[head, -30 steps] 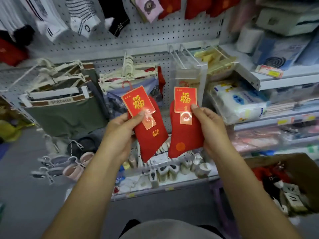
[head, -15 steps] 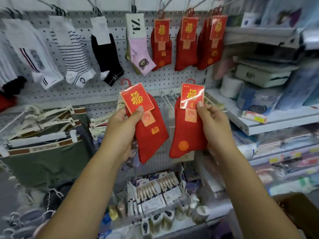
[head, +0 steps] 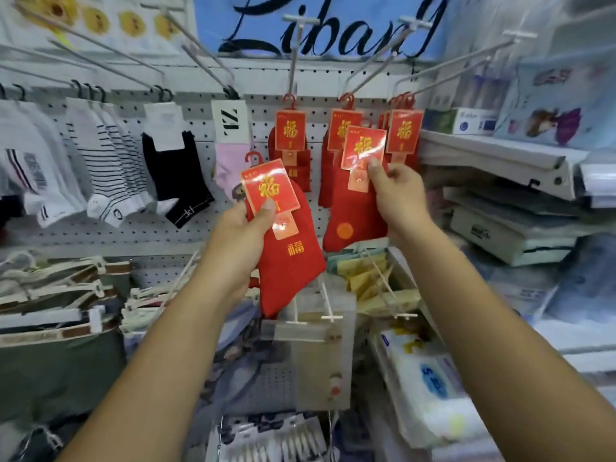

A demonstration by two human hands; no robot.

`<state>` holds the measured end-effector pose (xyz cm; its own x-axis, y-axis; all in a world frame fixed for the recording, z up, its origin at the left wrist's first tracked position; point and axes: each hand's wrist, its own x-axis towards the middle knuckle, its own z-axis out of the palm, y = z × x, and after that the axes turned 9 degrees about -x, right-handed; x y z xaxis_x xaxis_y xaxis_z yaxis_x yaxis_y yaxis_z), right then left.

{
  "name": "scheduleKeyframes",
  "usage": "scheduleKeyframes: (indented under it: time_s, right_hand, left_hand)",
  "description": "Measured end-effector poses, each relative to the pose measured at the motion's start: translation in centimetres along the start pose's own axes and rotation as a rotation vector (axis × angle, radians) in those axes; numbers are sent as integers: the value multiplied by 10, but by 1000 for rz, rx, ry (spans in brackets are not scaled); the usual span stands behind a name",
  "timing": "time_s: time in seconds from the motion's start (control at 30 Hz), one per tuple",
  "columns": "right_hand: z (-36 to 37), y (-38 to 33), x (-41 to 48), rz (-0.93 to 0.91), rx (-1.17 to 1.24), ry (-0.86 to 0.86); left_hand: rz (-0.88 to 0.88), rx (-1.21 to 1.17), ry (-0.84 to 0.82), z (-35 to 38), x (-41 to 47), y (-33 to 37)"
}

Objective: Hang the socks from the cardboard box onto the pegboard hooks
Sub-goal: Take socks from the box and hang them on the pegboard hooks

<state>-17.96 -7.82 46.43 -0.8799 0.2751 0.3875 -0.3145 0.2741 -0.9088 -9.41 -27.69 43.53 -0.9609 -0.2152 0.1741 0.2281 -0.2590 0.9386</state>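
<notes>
Left hand [head: 241, 235] pinches one red sock pair [head: 286, 258]; right hand [head: 398, 191] pinches another [head: 353, 208].

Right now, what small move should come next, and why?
Probably the right hand should raise its red sock toward the front end of the peg bearing matching hung socks: it overlaps those, yet sits below the peg tip. The left hand holds the other sock lower.

Two bare forearms seen in front of the pegboard [head: 200, 228], uncovered all the way from the lower edge of the view to the wrists, smooth and fairly slim. The left grip [head: 238, 233] and right grip [head: 398, 191] are bare hands; each thumb, nearest the pegboard, shows a short, plain, neatly trimmed nail.
</notes>
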Motion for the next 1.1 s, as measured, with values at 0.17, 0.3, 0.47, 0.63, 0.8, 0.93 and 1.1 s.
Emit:
scheduleKeyframes:
  time_s: [0.17,0.3,0.47,0.63,0.8,0.93,1.1]
  right_hand:
    - [14,-11,58,-23,25,-35]
    - [27,-13,75,-68,-24,-78]
    - [32,2,81,-49,-45,-94]
    - [27,8,81,-32,-52,-21]
    - [23,6,40,-289,-114,177]
    - [30,-17,20,-319,-15,-268]
    - [41,-28,27,-319,51,-420]
  left_hand:
    - [33,39,20,10,13,-1]
    - [55,60,22,8,22,1]
    - [74,84,2,10,38,5]
    - [101,123,-43,18,52,10]
    - [138,166,-66,24,61,12]
    - [158,216,-78,30,66,17]
    - [134,249,-102,27,66,27]
